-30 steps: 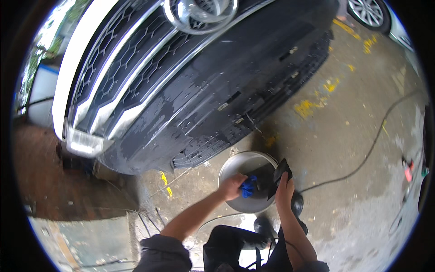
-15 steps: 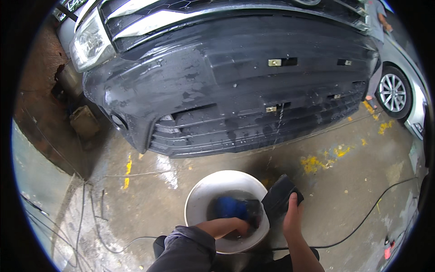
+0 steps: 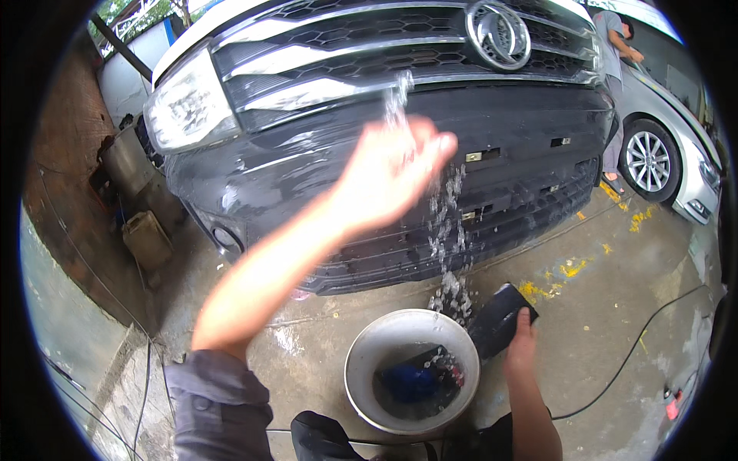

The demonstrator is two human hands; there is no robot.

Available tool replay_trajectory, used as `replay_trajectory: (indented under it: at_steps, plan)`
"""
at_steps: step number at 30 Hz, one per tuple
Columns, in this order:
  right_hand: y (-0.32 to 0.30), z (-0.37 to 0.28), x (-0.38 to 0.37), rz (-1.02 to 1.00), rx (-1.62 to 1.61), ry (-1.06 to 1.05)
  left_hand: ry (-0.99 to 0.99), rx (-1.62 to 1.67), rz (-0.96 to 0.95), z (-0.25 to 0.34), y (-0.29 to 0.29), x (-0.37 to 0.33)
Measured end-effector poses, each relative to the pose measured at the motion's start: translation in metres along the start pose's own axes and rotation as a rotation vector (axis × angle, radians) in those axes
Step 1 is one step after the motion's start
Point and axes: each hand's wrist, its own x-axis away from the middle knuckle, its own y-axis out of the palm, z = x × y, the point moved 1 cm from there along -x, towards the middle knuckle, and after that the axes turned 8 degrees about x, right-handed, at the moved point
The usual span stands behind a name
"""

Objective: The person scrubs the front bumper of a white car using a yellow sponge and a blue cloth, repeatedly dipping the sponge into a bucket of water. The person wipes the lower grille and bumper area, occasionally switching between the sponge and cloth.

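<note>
My left hand (image 3: 396,173) is raised in front of the car's grille, smeared by motion, so its fingers are hard to read. Water drops (image 3: 400,92) fly up from it, and more fall below toward the bucket. In my right hand (image 3: 523,346) is a flat black rectangular piece (image 3: 494,319), my thumb lying along its edge, beside the bucket's right rim. The round white bucket (image 3: 361,338) stands between my knees. Inside, a blue thing (image 3: 411,380) and dark pieces lie in murky water. The car's dark grey front bumper (image 3: 307,192) is wet and patchy.
A headlight (image 3: 191,104) and chrome grille (image 3: 323,92) sit above the bumper. At the far right, a person (image 3: 613,46) stands by a silver car (image 3: 703,180). A dark hose (image 3: 615,392) crosses the floor. A jerrycan (image 3: 147,240) stands at the left wall.
My left hand has come out of the bucket and swung up before the grille, throwing water. My right hand still holds the black piece. The view has tilted up, showing more of the grille.
</note>
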Motion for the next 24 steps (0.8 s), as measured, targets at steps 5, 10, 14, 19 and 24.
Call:
replay_trajectory:
  at_steps: [5, 10, 14, 19, 24]
  plan:
    - [0.045, 0.003, 0.042, -0.349, 0.084, -0.003, 0.475, -0.946, -0.262, -0.052, -0.116, 0.021]
    - [0.067, 0.004, 0.058, -0.447, 0.023, 0.21, 0.356, -1.211, -0.242, -0.051, -0.167, 0.115]
    - [0.112, -0.026, 0.075, -0.619, 0.108, 0.301, 0.282, -1.242, -0.113, -0.056, -0.163, 0.148]
    - [0.141, -0.041, 0.078, -0.698, 0.253, 0.108, 0.318, -1.053, -0.473, -0.096, -0.071, 0.211]
    - [0.141, 0.007, 0.071, -0.739, 0.25, -0.013, -0.333, -0.077, -0.113, -0.095, 0.079, 0.283]
